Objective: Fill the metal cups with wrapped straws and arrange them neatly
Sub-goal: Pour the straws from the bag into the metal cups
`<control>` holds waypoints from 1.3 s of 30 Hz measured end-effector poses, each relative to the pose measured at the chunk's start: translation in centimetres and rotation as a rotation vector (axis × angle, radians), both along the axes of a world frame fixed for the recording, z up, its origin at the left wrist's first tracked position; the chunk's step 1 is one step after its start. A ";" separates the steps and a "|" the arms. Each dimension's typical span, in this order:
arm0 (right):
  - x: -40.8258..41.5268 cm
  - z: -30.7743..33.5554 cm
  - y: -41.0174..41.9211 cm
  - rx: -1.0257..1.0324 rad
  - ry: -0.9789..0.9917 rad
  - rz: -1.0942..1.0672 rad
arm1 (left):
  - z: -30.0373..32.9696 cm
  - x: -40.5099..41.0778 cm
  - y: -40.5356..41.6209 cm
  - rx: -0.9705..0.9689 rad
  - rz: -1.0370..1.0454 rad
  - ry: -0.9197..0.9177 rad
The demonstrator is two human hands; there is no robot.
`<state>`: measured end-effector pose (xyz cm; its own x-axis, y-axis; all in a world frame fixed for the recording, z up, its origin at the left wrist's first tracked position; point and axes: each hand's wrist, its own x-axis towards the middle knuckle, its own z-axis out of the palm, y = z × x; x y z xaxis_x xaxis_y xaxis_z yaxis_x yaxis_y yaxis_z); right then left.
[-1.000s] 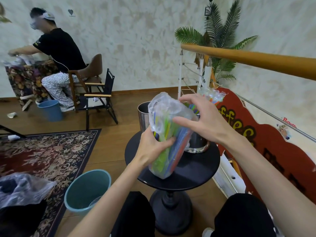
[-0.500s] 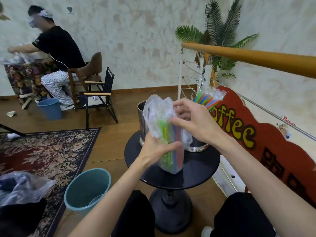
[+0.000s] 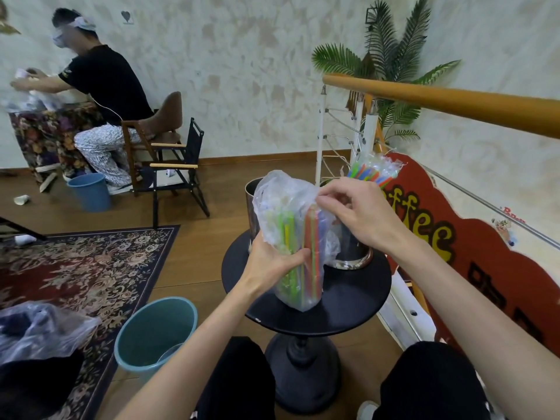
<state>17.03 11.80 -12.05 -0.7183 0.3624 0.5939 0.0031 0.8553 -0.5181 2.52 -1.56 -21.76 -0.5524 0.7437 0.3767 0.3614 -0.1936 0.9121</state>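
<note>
Two hands work on one clear plastic bag of straws (image 3: pixel 298 237), which stands upright over the front of the small round black table (image 3: pixel 357 307). The fingers of the left hand (image 3: pixel 272 263) are curled around the lower middle of the bag and grip it firmly. The fingertips of the right hand (image 3: pixel 357 213) are bent together and pinch the loose plastic at the top of the bag, near its mouth.

Compared with one second ago, the bag is now more upright and narrower, and the right hand has come from lying over the side of the bag to picking at its top edge. I judge that the person is now opening the bag, so that the wrapped straws can be taken out.

Behind the bag two metal cups stand on the table. The left cup (image 3: pixel 253 204) looks empty, as far as its rim shows. The right cup (image 3: pixel 353 251) is mostly hidden by the right hand, and a bundle of coloured wrapped straws (image 3: pixel 371 174) rises above it. So the task seems partly done: one cup has straws, the other still waits.

Beside the table stands a teal bucket (image 3: pixel 154 331) on the floor, and farther back another person (image 3: pixel 100 95) sits at a table.
</note>
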 end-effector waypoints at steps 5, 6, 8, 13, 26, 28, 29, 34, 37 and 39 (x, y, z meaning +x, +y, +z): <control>0.3 -2.2 -0.1 -0.255 0.155 -0.088 | 0.0 -0.3 -0.1 -0.010 0.011 0.014; 0.3 -2.9 -0.3 -0.280 0.139 -0.103 | 0.0 -0.3 -0.1 -0.013 0.017 0.011; 0.2 -4.1 -0.6 -0.435 0.167 -0.110 | 0.1 -0.1 -0.1 -0.014 0.006 0.006; 0.1 -5.5 -1.2 -1.031 0.341 0.066 | 0.1 -0.1 0.0 -0.041 -0.019 -0.038; 0.5 -5.7 0.0 -0.645 0.228 0.110 | 0.6 0.0 -0.6 -0.077 -0.028 -0.011; 0.4 -6.2 0.0 -0.575 0.250 0.079 | 0.7 0.0 -0.6 -0.067 -0.030 -0.015; 0.3 -6.5 -0.1 -0.572 0.278 0.060 | 0.7 -0.1 -0.6 -0.063 -0.031 -0.015; -0.4 -10.4 -1.0 -0.772 0.258 -0.017 | 0.4 -0.1 -0.5 -0.077 -0.023 0.000; -0.4 -11.2 -1.2 -0.879 0.260 -0.004 | 0.2 -0.1 -0.3 -0.097 -0.024 0.013; -0.3 -10.7 -1.2 -0.864 0.281 0.006 | 0.2 -0.2 -0.2 -0.099 -0.017 0.006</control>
